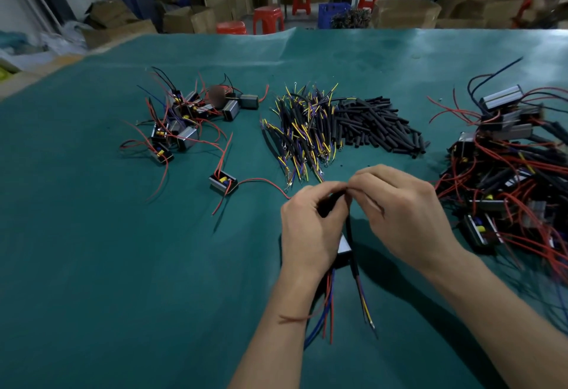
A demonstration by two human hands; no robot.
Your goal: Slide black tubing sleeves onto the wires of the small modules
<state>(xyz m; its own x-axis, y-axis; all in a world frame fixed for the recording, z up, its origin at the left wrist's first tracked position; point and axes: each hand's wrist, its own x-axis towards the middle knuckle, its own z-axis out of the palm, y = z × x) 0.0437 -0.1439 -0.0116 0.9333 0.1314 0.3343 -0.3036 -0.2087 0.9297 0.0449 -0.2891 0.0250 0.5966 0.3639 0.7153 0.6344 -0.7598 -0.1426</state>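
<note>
Both hands meet just below the centre of the frame, above the green surface. The left hand has its fingers curled round a black tubing sleeve, and the right hand pinches at the upper end of that sleeve with thumb and fingertips, the two hands touching there. The sleeve runs downward between the hands. A small module with a silver casing hangs just beneath the left hand, partly hidden by the palm. From it red and blue wires trail toward the lower edge, and beside them a sleeved lead ends in bare yellow, purple and red strands.

At the upper centre lies a pile of sleeved yellow and purple leads, and touching it on the right a heap of loose black sleeves. In the upper left sits a cluster of small modules with red wires, and one single module lies apart, nearer the hands, its red wire curving toward the left hand. At the right edge a large tangle of modules with red wires and black sleeves is piled up. Beyond the surface stand red stools and cardboard boxes.
</note>
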